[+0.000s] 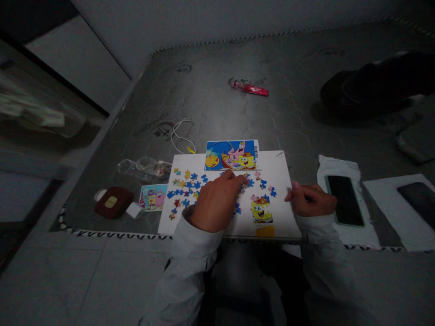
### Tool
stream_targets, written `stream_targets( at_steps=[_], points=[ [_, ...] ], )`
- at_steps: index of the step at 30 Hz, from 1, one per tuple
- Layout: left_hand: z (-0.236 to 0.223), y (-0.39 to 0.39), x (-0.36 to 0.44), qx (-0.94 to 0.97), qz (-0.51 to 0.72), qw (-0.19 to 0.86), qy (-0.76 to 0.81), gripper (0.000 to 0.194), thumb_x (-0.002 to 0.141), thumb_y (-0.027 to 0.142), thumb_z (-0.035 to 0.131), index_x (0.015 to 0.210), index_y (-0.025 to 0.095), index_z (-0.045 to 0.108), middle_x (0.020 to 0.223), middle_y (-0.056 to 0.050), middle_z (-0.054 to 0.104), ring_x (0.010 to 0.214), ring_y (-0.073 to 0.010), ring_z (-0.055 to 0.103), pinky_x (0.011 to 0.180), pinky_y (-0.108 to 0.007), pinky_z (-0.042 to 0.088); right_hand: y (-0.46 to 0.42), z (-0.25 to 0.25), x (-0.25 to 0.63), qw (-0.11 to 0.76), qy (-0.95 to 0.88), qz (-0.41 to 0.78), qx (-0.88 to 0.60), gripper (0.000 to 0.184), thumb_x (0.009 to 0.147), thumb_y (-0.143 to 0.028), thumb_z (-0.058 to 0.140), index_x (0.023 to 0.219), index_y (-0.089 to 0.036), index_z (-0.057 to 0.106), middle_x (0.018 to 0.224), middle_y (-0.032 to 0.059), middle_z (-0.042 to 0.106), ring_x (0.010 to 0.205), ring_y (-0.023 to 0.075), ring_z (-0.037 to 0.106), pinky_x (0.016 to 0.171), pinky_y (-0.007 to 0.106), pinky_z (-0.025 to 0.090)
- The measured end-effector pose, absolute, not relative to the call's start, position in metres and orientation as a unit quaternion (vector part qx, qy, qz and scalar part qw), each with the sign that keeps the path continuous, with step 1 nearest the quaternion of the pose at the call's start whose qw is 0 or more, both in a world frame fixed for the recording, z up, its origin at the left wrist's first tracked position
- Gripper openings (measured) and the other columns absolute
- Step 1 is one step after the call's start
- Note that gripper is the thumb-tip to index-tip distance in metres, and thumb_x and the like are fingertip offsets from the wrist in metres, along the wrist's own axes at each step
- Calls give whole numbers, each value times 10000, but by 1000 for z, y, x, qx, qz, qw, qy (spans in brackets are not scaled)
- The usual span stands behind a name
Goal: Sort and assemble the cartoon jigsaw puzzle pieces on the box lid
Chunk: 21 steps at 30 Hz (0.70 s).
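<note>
My left hand (217, 199) reaches over a white board (283, 217), its fingers bent together and the tips down by a blue jigsaw piece (250, 182). What lies between those fingertips is hidden. Loose jigsaw pieces (190, 184), many of them blue, spread across the board's left side and under this hand. Near the board's right edge, my right hand (311, 199) is curled closed, with no object visible in it. Between the hands lies a joined yellow cartoon section (261, 210), with an orange-yellow patch (265, 231) below it. A cartoon picture card (231, 155) rests at the board's top.
Left of the board are a second picture card (152, 198), a brown box (113, 202), a white cube (135, 209), clear plastic containers (144, 167) and a white cable (175, 136). A phone (345, 200) lies on white paper at right. Farther back is a red packet (251, 88).
</note>
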State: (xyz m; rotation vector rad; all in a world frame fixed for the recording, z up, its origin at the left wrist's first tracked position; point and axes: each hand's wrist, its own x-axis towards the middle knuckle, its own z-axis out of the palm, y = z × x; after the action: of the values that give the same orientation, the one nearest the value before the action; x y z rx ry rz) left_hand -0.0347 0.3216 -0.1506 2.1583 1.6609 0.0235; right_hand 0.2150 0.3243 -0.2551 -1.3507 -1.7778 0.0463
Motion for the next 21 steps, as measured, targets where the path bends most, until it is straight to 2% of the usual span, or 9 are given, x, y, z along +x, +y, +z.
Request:
stream_targets(
  at_steps=[3,6,8,12,21],
  points=[
    [-152,323,-33,759,27,234,607,360,1033,173,462,1334,266,637,1186,-60,757,1058,-254,724,887,-386,556,325,-254,214,448,-713,15,-539,455,986,-286,605,539,-250,686,509,-64,659,417,79,530,529,263,390],
    [-151,324,-33,745,22,243,620,246,1035,236,501,1171,247,706,1104,-49,789,1010,-264,735,862,-393,554,325,-255,214,456,-707,18,-540,451,982,-297,617,539,-245,685,505,-69,653,423,75,534,540,257,392],
    [-152,324,-33,747,16,236,622,236,1030,257,515,1089,260,743,1084,-45,793,995,-272,736,854,-400,550,325,-256,214,456,-708,15,-540,452,981,-308,621,539,-243,690,501,-70,650,422,72,531,537,253,384],
    [-156,324,-34,751,14,220,623,246,1013,261,543,1065,288,782,1078,-40,800,1013,-298,738,855,-419,547,324,-256,215,446,-706,17,-550,461,982,-327,614,537,-242,696,516,-64,664,436,72,536,545,252,376],
    [-140,321,-55,722,-11,204,661,231,990,251,583,1064,289,798,1037,-35,816,992,-289,743,864,-409,535,322,-255,217,430,-697,47,-573,478,978,-381,593,528,-262,701,503,-53,653,436,91,531,577,273,402]
  ],
)
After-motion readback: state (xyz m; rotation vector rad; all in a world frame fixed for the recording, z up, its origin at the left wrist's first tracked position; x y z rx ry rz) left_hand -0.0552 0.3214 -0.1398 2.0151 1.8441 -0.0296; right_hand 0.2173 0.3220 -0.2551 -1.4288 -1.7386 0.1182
